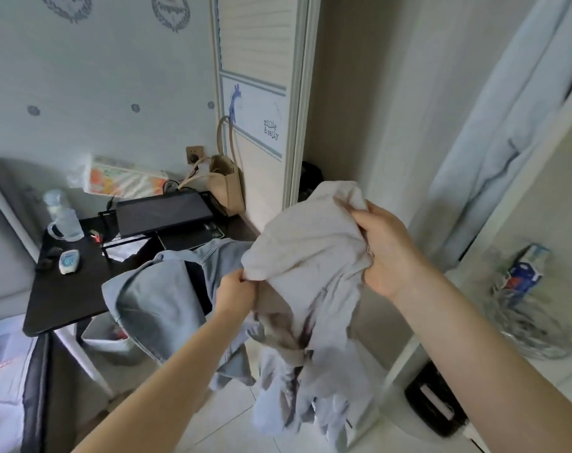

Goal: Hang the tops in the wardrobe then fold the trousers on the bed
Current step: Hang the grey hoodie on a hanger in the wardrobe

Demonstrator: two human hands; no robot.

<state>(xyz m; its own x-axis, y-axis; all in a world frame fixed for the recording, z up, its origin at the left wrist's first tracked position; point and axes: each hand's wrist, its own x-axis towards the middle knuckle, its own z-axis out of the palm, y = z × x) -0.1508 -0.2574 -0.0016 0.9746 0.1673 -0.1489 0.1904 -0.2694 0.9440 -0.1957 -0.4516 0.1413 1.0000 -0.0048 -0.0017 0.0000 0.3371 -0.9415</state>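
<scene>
Forearms nearest the lens, two, both bare, reaching forward and up. Left hand (235, 289) curled, pinching a lower fold of the white top (311, 256); right hand (389, 253) higher and further right, fingers closed round the upper edge of same. Top held in mid-air between both hands, bunched, long axis running down from the hands to a loose tail hanging near the floor. Right hand nearer the open wardrobe (392, 109), which lies straight ahead and to the right; likely the leading hand for any move toward the rail. No hanger seen in either hand.

Count: one white top in hand; one denim garment (154, 299) just left of and behind it, draped over what looks like a chair, top or trousers not clear. One pale garment (494, 135) already hanging at wardrobe's right.

Further out: black desk (62, 302) to the left with one water bottle (62, 217), one monitor (163, 212). One tote bag (226, 181) against wardrobe side.
</scene>
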